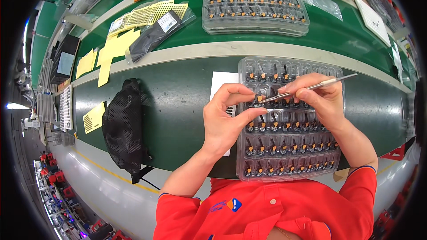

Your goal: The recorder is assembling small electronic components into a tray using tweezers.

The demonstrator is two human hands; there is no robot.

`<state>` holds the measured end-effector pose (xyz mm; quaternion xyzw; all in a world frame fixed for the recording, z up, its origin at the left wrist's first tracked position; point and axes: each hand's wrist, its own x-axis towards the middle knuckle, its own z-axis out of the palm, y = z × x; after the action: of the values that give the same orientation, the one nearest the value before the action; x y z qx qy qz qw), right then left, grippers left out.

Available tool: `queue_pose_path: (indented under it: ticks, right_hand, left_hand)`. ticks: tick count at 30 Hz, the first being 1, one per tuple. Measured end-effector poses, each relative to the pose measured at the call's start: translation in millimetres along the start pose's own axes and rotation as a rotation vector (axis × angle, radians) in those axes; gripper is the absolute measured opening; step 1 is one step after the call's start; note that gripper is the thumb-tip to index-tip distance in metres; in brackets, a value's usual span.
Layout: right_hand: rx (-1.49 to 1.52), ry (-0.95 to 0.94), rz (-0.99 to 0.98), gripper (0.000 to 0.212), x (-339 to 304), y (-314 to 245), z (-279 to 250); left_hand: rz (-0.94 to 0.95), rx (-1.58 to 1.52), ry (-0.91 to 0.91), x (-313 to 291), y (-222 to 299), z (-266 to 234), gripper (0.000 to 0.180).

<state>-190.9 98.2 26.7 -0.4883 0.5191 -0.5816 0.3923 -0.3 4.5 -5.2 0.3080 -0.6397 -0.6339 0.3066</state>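
Observation:
A clear plastic tray (pixel 243 129) lies before me, its pockets holding rows of small black parts with orange tabs. Over its upper left pockets, my left hand (pixel 224 113) has its thumb and index finger around one small black part with an orange tab (pixel 257 101). My right hand (pixel 320 97) grips slim metal tweezers (pixel 307 90) like a pen, slanting down to the left. Their tip meets the orange tab at the left fingertips. Some pockets at the tray's top right hold no part. A white sheet (pixel 221 80) shows beneath the tray's left side.
Beyond a pale ledge, more filled trays (pixel 255 24) stand stacked. Yellow sticker sheets (pixel 153 15) and a black bag with a white label (pixel 155 35) lie at the far left. A black mesh bag (pixel 123 126) sits at the table's left, beside a yellow slip (pixel 94 118).

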Motion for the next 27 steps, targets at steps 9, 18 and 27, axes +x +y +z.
queue_pose_path:
  ticks: [9,18,27]
  right_hand:
    - [-0.136,-0.039,-0.170,0.010,0.6,-2.8,-2.2]
    - [-0.184,-0.079,-0.189,0.011,2.2,0.1,-1.8]
    - [-0.141,-0.072,-0.148,0.011,1.2,0.4,-2.5]
  left_hand:
    - [0.036,-0.019,0.034,-0.9,5.4,2.4,0.037]
    - [0.062,0.166,-0.037,-1.2,1.2,-2.9,0.028]
    - [0.052,0.050,0.045,-4.6,0.3,2.3,0.027]
